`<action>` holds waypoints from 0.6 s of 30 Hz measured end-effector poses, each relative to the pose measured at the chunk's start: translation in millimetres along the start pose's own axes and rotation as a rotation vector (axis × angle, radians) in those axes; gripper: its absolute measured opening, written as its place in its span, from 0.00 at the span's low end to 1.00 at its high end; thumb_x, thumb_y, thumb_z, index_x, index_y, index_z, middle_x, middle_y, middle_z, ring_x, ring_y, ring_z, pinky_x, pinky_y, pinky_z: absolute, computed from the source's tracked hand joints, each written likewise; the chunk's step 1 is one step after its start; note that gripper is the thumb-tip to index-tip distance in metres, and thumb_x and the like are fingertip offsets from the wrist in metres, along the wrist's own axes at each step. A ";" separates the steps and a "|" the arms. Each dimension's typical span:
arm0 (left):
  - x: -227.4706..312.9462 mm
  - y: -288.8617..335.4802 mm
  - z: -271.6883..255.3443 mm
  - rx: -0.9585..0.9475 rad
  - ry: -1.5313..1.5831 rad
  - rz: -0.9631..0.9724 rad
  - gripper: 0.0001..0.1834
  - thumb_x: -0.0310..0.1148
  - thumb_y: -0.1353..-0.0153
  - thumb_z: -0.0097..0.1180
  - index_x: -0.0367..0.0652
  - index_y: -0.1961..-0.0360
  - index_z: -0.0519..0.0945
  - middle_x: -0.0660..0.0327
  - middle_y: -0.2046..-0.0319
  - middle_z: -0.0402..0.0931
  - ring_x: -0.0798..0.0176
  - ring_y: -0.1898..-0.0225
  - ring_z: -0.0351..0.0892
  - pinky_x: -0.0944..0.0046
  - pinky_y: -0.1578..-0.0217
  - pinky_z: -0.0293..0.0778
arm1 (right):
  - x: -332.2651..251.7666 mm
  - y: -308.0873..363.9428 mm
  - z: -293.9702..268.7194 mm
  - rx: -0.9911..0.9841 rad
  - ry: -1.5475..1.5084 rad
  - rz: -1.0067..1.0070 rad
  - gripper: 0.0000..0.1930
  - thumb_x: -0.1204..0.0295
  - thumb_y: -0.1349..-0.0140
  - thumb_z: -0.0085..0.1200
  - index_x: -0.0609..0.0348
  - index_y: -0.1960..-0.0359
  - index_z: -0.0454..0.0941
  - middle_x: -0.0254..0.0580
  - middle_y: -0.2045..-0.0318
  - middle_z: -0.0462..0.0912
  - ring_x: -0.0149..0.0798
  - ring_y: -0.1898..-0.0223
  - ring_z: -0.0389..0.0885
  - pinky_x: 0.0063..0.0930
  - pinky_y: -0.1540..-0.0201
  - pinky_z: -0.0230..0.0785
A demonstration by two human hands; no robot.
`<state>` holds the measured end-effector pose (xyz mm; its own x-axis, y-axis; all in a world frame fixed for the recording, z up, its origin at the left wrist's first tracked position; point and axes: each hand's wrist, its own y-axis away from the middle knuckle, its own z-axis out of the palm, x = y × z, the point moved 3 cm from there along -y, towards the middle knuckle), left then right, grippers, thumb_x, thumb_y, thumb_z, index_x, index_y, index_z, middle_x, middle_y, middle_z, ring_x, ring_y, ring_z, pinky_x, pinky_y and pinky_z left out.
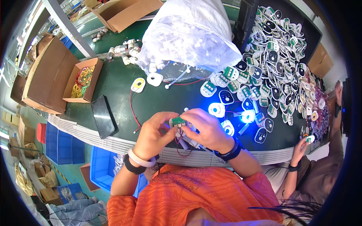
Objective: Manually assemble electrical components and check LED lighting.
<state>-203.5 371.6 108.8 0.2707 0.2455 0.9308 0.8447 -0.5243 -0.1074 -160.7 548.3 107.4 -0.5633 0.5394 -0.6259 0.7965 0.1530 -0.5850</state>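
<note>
Head view: green circuit board [178, 121] sits between both hands over the near edge of the green bench [122, 84], component side up, likely held there so the fingers can work it in plain sight. Red wire [176, 141] hangs below it; where it joins is hidden by the fingers. Heap of white plates [277, 62], many with green boards, is piled on the right, spilling toward the worker, probably for easy reach. Units lit blue [247, 116] lie just right of the hands, my guess to keep them in sight. Clear plastic bag [188, 41] of small white parts sits at the back with its mouth facing forward, presumably for picking from. Dark flat slab [103, 116] lies off to the left, out of the way. Hands: left hand [155, 135] has thumb and forefinger nearly closed, pinching the board's left side. Right hand [207, 130] is curled in from the other side, thumb and forefinger on the board, other fingers bent. The two almost meet; exact right fingertip contact is too small to tell.
</note>
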 end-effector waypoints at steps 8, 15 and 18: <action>-15.1 -3.7 0.4 -0.005 0.391 -0.149 0.13 0.25 0.36 0.60 0.38 0.51 0.78 0.67 0.63 0.81 0.79 0.67 0.76 0.78 0.70 0.69 | 3.5 -5.1 -9.0 0.018 -0.049 -0.036 0.15 0.74 0.45 0.64 0.60 0.56 0.79 0.44 0.68 0.80 0.45 0.69 0.81 0.35 0.68 0.74; -16.3 0.5 -10.8 0.113 0.410 -0.145 0.12 0.24 0.37 0.60 0.37 0.52 0.79 0.66 0.63 0.82 0.80 0.70 0.75 0.80 0.76 0.65 | 26.5 15.8 -1.8 -0.314 0.488 0.327 0.12 0.61 0.41 0.59 0.55 0.69 0.74 0.42 0.75 0.79 0.47 0.73 0.82 0.43 0.74 0.71; -18.6 2.7 -14.0 0.151 0.370 -0.211 0.13 0.24 0.38 0.61 0.37 0.52 0.79 0.65 0.64 0.83 0.80 0.71 0.75 0.80 0.78 0.66 | 22.1 16.6 5.5 -0.412 0.480 0.333 0.13 0.63 0.42 0.60 0.56 0.62 0.72 0.43 0.73 0.80 0.49 0.71 0.82 0.44 0.73 0.72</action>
<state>-212.6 354.2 96.1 -0.0750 0.0122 0.9971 0.9291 -0.3623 0.0743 -161.1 558.1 81.0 -0.1921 0.9025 -0.3855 0.9810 0.1660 -0.1002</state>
